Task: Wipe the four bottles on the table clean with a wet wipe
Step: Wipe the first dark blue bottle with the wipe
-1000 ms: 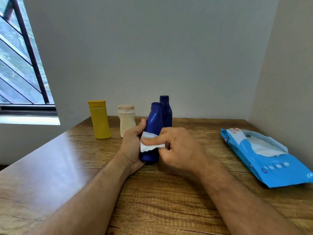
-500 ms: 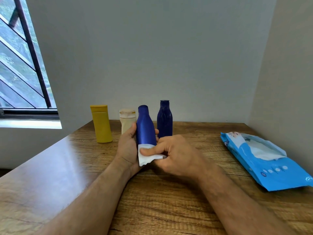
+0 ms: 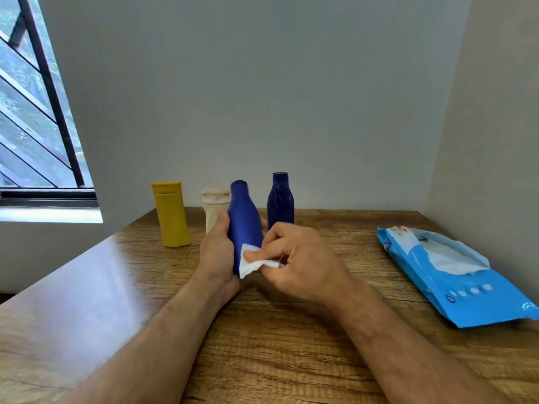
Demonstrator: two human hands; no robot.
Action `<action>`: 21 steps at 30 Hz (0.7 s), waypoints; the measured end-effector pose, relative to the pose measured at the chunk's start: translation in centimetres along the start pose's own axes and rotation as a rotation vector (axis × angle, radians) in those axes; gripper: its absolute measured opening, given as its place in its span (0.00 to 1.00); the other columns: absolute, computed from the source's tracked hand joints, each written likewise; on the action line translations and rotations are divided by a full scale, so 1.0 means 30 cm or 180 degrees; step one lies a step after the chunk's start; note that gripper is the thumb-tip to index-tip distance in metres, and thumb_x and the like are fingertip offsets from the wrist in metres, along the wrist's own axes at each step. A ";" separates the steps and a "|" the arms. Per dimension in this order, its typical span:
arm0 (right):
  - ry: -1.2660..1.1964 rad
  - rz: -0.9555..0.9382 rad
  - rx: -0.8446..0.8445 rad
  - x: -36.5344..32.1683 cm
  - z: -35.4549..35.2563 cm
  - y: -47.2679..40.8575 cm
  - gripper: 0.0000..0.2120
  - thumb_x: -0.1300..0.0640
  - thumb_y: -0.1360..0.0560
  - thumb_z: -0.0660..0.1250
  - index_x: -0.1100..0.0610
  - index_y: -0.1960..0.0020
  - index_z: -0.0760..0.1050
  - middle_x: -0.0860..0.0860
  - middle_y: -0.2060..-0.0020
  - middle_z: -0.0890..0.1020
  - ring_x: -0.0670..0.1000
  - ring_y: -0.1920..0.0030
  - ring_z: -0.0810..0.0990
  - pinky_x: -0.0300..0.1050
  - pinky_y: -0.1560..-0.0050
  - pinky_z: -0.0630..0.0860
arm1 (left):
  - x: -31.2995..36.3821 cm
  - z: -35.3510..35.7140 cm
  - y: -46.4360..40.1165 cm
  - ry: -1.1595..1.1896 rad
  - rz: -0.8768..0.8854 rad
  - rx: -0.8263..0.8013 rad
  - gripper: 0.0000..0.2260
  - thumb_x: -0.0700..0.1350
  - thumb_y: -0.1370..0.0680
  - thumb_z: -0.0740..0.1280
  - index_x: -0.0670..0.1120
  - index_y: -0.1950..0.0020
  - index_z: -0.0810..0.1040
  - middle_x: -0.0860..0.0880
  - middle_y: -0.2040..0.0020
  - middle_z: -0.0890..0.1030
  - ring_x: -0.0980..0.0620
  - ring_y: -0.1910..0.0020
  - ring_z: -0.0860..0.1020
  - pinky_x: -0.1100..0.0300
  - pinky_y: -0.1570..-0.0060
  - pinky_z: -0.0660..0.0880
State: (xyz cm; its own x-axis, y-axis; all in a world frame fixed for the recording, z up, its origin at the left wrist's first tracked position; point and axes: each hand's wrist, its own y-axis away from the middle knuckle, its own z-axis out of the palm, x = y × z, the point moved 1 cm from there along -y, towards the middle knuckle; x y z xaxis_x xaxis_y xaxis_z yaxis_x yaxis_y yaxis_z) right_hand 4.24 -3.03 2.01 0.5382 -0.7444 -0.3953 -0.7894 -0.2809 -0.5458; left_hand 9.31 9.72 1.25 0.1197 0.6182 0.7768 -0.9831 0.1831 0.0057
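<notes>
Four bottles: blue bottle (image 3: 244, 223) in wiping
Left hand (image 3: 217, 252): grips it
Right hand (image 3: 294, 263): pinches wet wipe (image 3: 252, 262) against base
Next: rotate bottle, wipe upward

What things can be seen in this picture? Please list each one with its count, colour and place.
blue bottle: 1, bright blue, held tilted above the table, centre
dark bottle: 1, navy, upright at the back, right of the blue one
cream bottle: 1, cream, upright at the back, partly behind the left hand
yellow bottle: 1, yellow, upright, far left of the row
wet wipe: 1, white, against the blue bottle's lower part
wipes pack: 1, light blue, flap open, lying at right
table: 1, brown wood
window: 1, dark bars, upper left
left hand: grips the blue bottle
right hand: pinches the wet wipe
</notes>
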 end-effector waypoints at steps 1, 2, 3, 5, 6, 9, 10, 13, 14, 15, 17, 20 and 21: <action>-0.0036 -0.0005 -0.0057 -0.004 0.002 0.002 0.07 0.49 0.26 0.72 0.45 0.48 0.84 0.39 0.58 0.76 0.40 0.57 0.75 0.29 0.62 0.71 | 0.003 -0.003 -0.004 -0.0011 0.0070 0.0040 0.26 0.60 0.16 0.55 0.38 0.45 0.79 0.40 0.57 0.84 0.44 0.62 0.83 0.48 0.57 0.81; -0.0082 -0.0002 -0.0049 -0.004 0.002 0.003 0.07 0.50 0.26 0.72 0.45 0.49 0.85 0.39 0.59 0.77 0.40 0.58 0.76 0.29 0.64 0.70 | 0.004 -0.004 -0.006 -0.0028 0.0110 0.0050 0.27 0.60 0.16 0.54 0.38 0.45 0.79 0.40 0.56 0.84 0.44 0.62 0.82 0.49 0.56 0.80; -0.0126 -0.0009 -0.0002 0.000 0.003 0.002 0.06 0.50 0.27 0.72 0.45 0.50 0.85 0.39 0.60 0.77 0.40 0.59 0.76 0.30 0.64 0.71 | 0.002 -0.003 -0.004 -0.0032 0.0101 0.0042 0.26 0.60 0.16 0.54 0.39 0.45 0.79 0.40 0.56 0.84 0.44 0.62 0.82 0.49 0.55 0.80; -0.0168 -0.0015 0.0191 0.010 0.003 -0.004 0.06 0.51 0.26 0.71 0.46 0.50 0.85 0.40 0.60 0.78 0.42 0.60 0.78 0.33 0.59 0.76 | -0.004 0.004 0.003 -0.0059 0.0004 -0.0037 0.25 0.59 0.16 0.55 0.40 0.45 0.79 0.40 0.56 0.85 0.44 0.61 0.84 0.48 0.54 0.80; -0.0159 0.0025 0.0342 0.017 0.002 -0.007 0.07 0.50 0.25 0.70 0.46 0.49 0.85 0.41 0.60 0.79 0.42 0.60 0.78 0.34 0.56 0.77 | -0.006 0.007 0.006 -0.0103 -0.0053 -0.0099 0.24 0.59 0.16 0.55 0.41 0.43 0.79 0.40 0.56 0.85 0.45 0.60 0.84 0.48 0.55 0.81; -0.0212 0.0282 0.0812 0.031 -0.010 -0.017 0.08 0.49 0.22 0.68 0.45 0.46 0.83 0.41 0.60 0.77 0.42 0.61 0.77 0.33 0.61 0.75 | -0.014 0.010 0.013 -0.0317 -0.0127 -0.0236 0.22 0.58 0.16 0.55 0.43 0.39 0.79 0.41 0.53 0.86 0.46 0.58 0.85 0.50 0.55 0.81; -0.0264 0.0318 0.0896 0.034 -0.013 -0.017 0.07 0.50 0.22 0.68 0.45 0.46 0.83 0.41 0.60 0.77 0.42 0.61 0.77 0.34 0.62 0.75 | -0.015 0.009 0.014 -0.0392 -0.0118 -0.0255 0.22 0.57 0.16 0.56 0.43 0.39 0.80 0.41 0.52 0.86 0.47 0.58 0.85 0.51 0.55 0.81; -0.0199 0.0264 0.0782 0.029 -0.020 -0.012 0.08 0.51 0.25 0.71 0.45 0.46 0.84 0.40 0.60 0.77 0.42 0.59 0.77 0.32 0.61 0.73 | -0.015 0.008 0.009 -0.0505 -0.0031 -0.0178 0.21 0.57 0.16 0.56 0.43 0.41 0.80 0.41 0.53 0.86 0.46 0.58 0.85 0.50 0.53 0.81; -0.0158 0.0212 0.0668 0.025 -0.017 -0.010 0.08 0.52 0.25 0.71 0.45 0.47 0.84 0.40 0.59 0.77 0.42 0.58 0.76 0.31 0.61 0.72 | -0.016 0.006 0.002 -0.0507 0.0007 -0.0093 0.21 0.57 0.16 0.57 0.42 0.41 0.80 0.42 0.55 0.87 0.47 0.59 0.85 0.50 0.53 0.81; -0.0140 0.0171 0.0558 0.023 -0.014 -0.008 0.09 0.53 0.26 0.72 0.45 0.47 0.84 0.40 0.58 0.77 0.42 0.57 0.77 0.30 0.60 0.73 | -0.016 0.004 -0.006 -0.0499 0.0035 -0.0018 0.21 0.57 0.16 0.56 0.42 0.42 0.79 0.43 0.58 0.86 0.48 0.62 0.85 0.50 0.55 0.81; -0.0169 0.0122 0.0458 0.021 -0.011 -0.009 0.11 0.55 0.27 0.73 0.44 0.46 0.84 0.40 0.57 0.77 0.43 0.55 0.77 0.29 0.58 0.74 | -0.016 0.004 -0.025 -0.0488 0.0029 0.0060 0.20 0.56 0.16 0.56 0.42 0.43 0.78 0.44 0.61 0.86 0.48 0.65 0.84 0.51 0.58 0.81; -0.0197 0.0036 0.0647 0.025 -0.012 -0.012 0.10 0.56 0.26 0.72 0.45 0.47 0.84 0.40 0.59 0.77 0.43 0.56 0.77 0.29 0.59 0.73 | -0.025 0.002 -0.045 -0.0537 -0.0023 0.0084 0.20 0.56 0.16 0.57 0.41 0.41 0.78 0.42 0.58 0.86 0.46 0.61 0.84 0.49 0.54 0.81; -0.0198 0.0049 0.0735 0.024 -0.014 -0.014 0.09 0.55 0.25 0.71 0.45 0.48 0.84 0.40 0.59 0.77 0.43 0.57 0.77 0.30 0.59 0.73 | -0.025 0.002 -0.045 -0.0554 -0.0040 0.0059 0.20 0.55 0.16 0.57 0.41 0.41 0.79 0.42 0.56 0.86 0.46 0.58 0.84 0.49 0.53 0.81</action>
State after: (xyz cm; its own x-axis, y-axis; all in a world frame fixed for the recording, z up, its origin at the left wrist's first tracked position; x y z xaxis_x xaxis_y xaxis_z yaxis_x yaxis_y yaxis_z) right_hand 4.83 -3.71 2.26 0.5495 -0.7067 -0.4456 -0.7129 -0.1185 -0.6911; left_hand 10.54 8.96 0.68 0.1077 0.4740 0.8739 -0.9843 0.1748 0.0265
